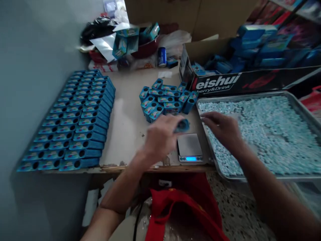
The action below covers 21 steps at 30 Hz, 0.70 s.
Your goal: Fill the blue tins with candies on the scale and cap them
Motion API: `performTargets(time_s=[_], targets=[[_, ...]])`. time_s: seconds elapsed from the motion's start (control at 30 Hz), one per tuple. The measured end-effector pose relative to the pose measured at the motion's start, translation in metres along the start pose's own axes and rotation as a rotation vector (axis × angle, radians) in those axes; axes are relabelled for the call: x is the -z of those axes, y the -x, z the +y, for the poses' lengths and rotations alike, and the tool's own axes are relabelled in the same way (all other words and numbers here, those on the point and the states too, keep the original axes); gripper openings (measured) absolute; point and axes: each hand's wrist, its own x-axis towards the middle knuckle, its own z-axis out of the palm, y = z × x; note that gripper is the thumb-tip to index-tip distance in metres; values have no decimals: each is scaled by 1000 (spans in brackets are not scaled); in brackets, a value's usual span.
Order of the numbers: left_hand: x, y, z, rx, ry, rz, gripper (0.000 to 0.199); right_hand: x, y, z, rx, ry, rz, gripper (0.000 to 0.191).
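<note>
Loosely, a small blue box [182, 125] is pinched in the fingers of the left hand [160, 137] and held just above the pocket scale [190, 147], seemingly for weighing. The right hand [222, 129] is spread, fingers released, on the pale blue pellets [271, 134] at the near-left corner of the metal tray [304, 108]. Rows of filled boxes [75, 124] are packed to the table's [126, 124] left edge; bare room is left between them and a loose heap of boxes [167, 98].
</note>
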Motion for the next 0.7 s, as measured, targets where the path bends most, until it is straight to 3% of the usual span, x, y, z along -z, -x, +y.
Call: performTargets(time_s=[0.1,0.2,0.3,0.4,0.5,0.6,0.7], targets=[[78,-12,-61,132,-55,216,43,-57,-28,-50,111,-1,-224,29],[152,-49,-154,351,-131,324,57,-103,-56,-101,266,384,-475,44],[198,-96,-250,595,-212,353,64,-125,-75,-123,297,642,-656,43],[207,-133,-324,661,-228,232,50,-129,-81,-116,297,647,-701,28],[197,-149,-370,683,-215,117,45,-124,-70,-95,331,515,-649,21],[188,-147,-393,698,-204,9,30,-107,-43,-69,409,327,-441,23],[182,-133,-397,697,-178,-120,31,-75,-16,-51,341,190,-255,29]])
